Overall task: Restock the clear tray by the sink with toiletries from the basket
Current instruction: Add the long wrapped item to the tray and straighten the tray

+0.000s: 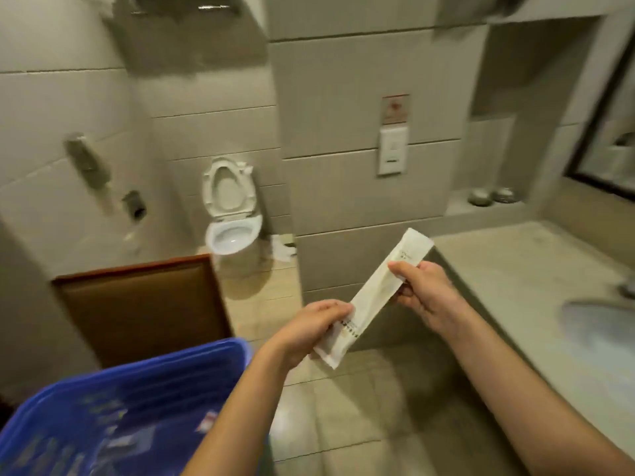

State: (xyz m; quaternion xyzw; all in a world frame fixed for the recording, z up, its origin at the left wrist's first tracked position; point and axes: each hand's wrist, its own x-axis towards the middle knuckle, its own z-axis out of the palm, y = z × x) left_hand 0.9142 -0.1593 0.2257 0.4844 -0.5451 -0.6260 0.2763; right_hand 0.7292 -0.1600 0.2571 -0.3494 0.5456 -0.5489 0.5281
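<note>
One long white packet up: left hand pinching its low end, right hand gripping its middle, just left of the sink; blue basket farther left. Clear tray unseen, so restocking looks barely begun.

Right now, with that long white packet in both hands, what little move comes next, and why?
Probably swing the white packet right, toward the counter by the sink. The left hand and right hand both grip it, it is out of the blue basket, and it hangs over the floor. The clear tray is not in view, so I would look for it there.
</note>
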